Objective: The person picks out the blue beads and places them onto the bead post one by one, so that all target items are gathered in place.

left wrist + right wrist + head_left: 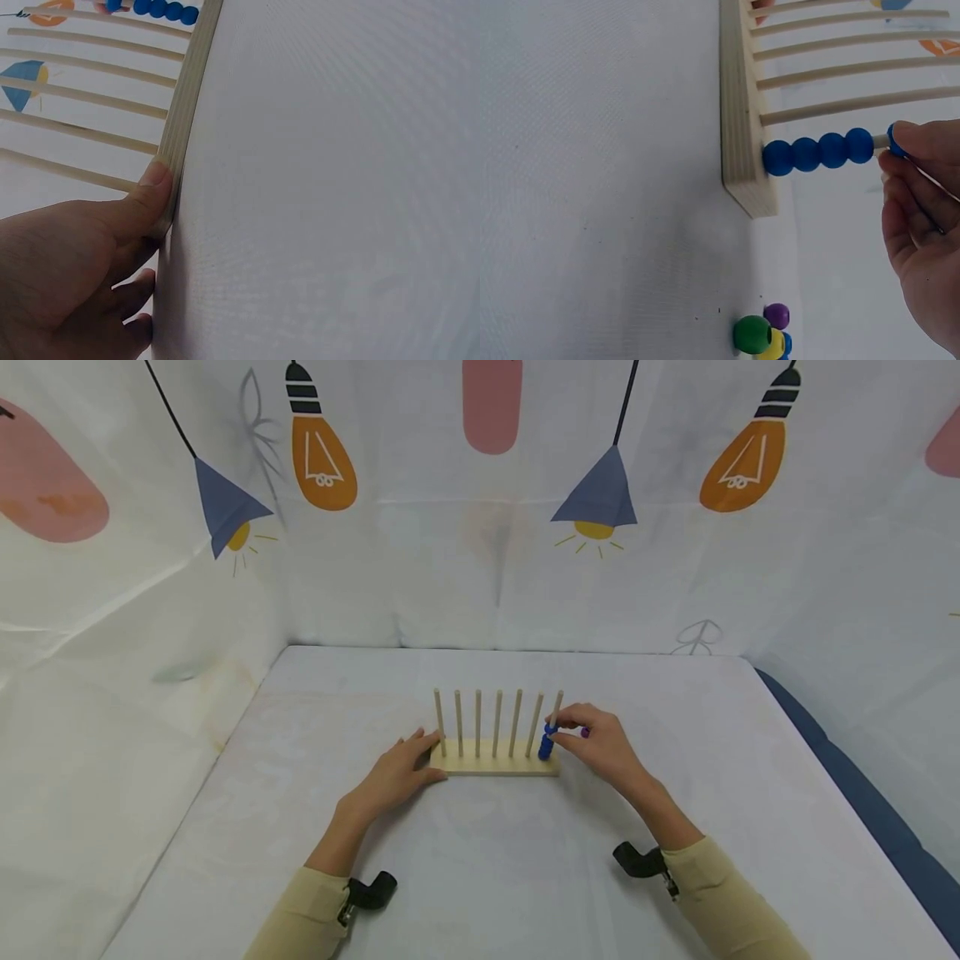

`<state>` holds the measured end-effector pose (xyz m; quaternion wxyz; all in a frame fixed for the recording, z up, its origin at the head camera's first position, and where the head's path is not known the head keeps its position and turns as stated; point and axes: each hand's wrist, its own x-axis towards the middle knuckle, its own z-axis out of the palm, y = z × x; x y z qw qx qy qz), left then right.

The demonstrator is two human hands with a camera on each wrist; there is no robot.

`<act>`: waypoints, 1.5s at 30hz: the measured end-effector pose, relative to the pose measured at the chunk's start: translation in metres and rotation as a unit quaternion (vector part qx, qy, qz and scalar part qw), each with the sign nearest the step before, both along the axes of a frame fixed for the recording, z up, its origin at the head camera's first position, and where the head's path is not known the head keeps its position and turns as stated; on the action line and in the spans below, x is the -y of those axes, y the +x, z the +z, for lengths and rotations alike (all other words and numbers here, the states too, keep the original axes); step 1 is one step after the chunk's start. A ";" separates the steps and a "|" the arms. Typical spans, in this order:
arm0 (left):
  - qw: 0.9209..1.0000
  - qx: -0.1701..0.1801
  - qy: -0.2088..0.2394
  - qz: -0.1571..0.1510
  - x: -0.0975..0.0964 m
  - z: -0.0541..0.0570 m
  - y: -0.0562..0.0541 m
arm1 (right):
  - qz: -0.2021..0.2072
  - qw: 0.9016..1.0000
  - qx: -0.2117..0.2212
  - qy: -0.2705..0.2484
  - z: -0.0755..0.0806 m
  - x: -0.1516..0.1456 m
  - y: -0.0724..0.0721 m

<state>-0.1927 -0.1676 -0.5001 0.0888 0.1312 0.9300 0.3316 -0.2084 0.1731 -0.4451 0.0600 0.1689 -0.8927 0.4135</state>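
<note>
A wooden peg rack [495,766] with a row of several upright pegs stands in front of me. My left hand [399,772] holds its left end, thumb [155,174] along the front edge and the other fingers behind. Several blue beads [819,153] are stacked on the rightmost peg, down against the base. Higher on that same peg, thumb and fingers of my right hand [609,750] pinch another blue bead [893,141]. A short length of bare peg shows between this bead and the stack. The remaining pegs carry no beads.
Loose beads lie on the white table [480,868] beyond the right hand: a green bead [751,334], a purple bead [777,316], a yellow one and a blue one close together. A patterned white cloth wall [450,568] rises behind the table.
</note>
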 end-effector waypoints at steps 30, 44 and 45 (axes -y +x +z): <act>1.000 0.007 0.002 0.000 0.000 0.001 -0.001 | -0.004 0.999 -0.022 0.041 -0.012 -0.022 -0.007; 1.000 0.001 -0.005 -0.003 -0.001 0.003 0.000 | -0.036 0.996 0.005 0.082 -0.018 -0.047 -0.025; 1.000 -0.001 -0.006 -0.005 -0.001 0.004 0.000 | -0.039 0.996 0.009 0.086 -0.018 -0.047 -0.026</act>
